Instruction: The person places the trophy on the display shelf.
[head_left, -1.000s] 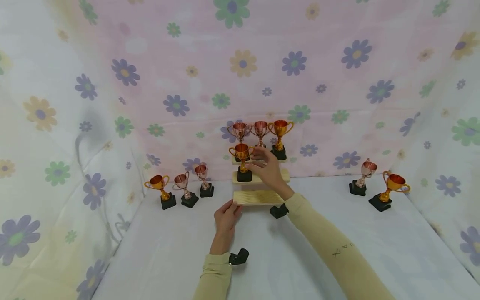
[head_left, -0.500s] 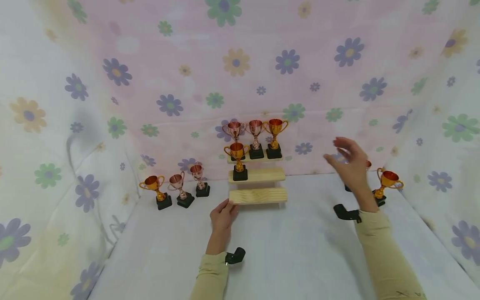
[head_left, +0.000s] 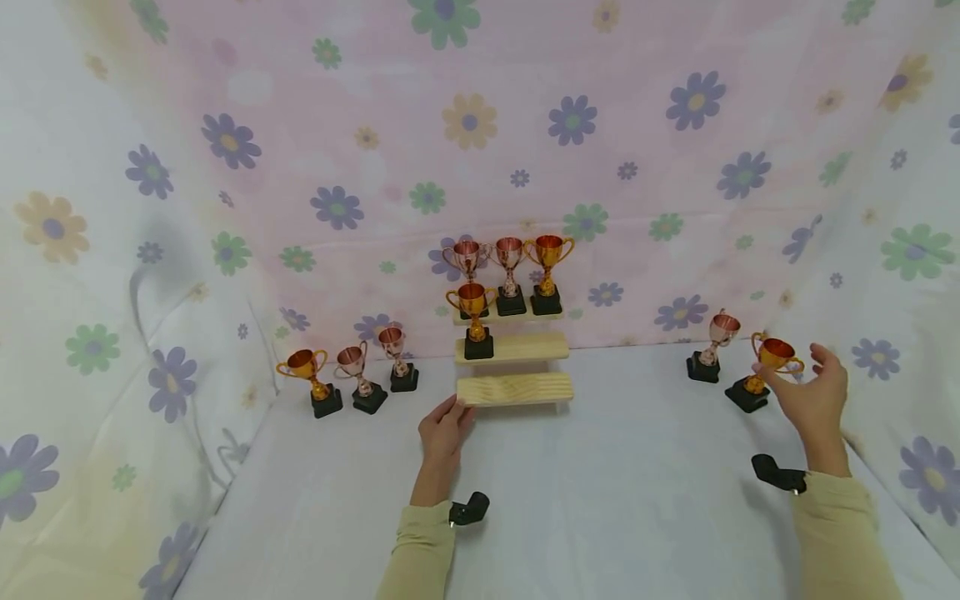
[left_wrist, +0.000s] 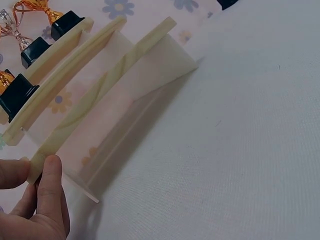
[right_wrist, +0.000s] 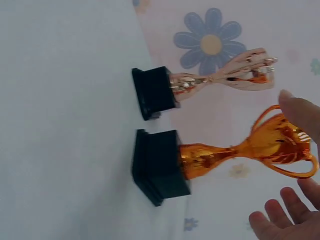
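Observation:
My left hand (head_left: 441, 433) pinches the left end of the lowest board of a three-tier wooden stand (head_left: 517, 389); in the left wrist view, thumb and fingers (left_wrist: 50, 185) are on the board's two faces. Far to the right, my right hand (head_left: 816, 404) is at a gold trophy cup (head_left: 774, 353) with a black base, thumb and fingers spread on either side of its bowl. In the right wrist view that gold cup (right_wrist: 277, 142) stands upright on the table; whether the thumb touches it I cannot tell. One gold trophy (head_left: 472, 302) stands at the middle tier's left end.
Two rose-gold trophies (head_left: 509, 254) and a gold one (head_left: 549, 250) fill the top tier. A rose-gold trophy (head_left: 723, 329) stands beside the right-hand gold one. Left of the stand are a gold trophy (head_left: 303, 365) and two rose-gold ones (head_left: 351, 362). Flowered cloth (head_left: 637, 208) hangs behind.
My right hand has left the gold trophy on the middle tier and moved right to the gold trophy on the table. My left hand stays on the stand. The head view has shifted slightly.

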